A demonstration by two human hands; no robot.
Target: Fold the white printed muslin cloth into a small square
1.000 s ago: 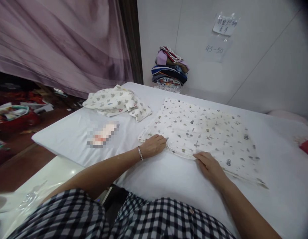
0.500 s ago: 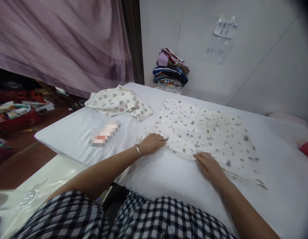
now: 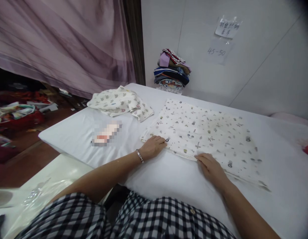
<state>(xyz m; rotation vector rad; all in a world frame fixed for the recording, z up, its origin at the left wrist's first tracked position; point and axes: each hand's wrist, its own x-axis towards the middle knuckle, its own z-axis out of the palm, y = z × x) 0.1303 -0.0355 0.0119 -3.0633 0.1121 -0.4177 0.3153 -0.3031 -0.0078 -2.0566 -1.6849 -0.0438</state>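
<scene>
A white cloth (image 3: 188,129) with small grey and brown prints lies folded in layers and spread flat on the table. Its near edge is between the fingers and thumb of my left hand (image 3: 155,146), toward the left corner. Further right along that same edge, my right hand (image 3: 210,166) pinches the layers, with the thumb mostly hidden. Past my left hand lies a second white cloth (image 3: 119,101) with grey bear-like prints, loosely crumpled. A blurred-out flat object (image 3: 106,133) rests on the table left of my left hand.
The white-covered table (image 3: 66,132) runs up to a grey wall bearing handwritten paper signs (image 3: 227,28). A stack of folded fabrics (image 3: 171,71) stands beyond the far edge. Purple curtain (image 3: 69,39) hangs at left. Clear plastic (image 3: 41,196) lies on a lower surface at left.
The view has shifted very slightly, moving everything a little to the right. Both hands keep their places on the cloth's near edge.
</scene>
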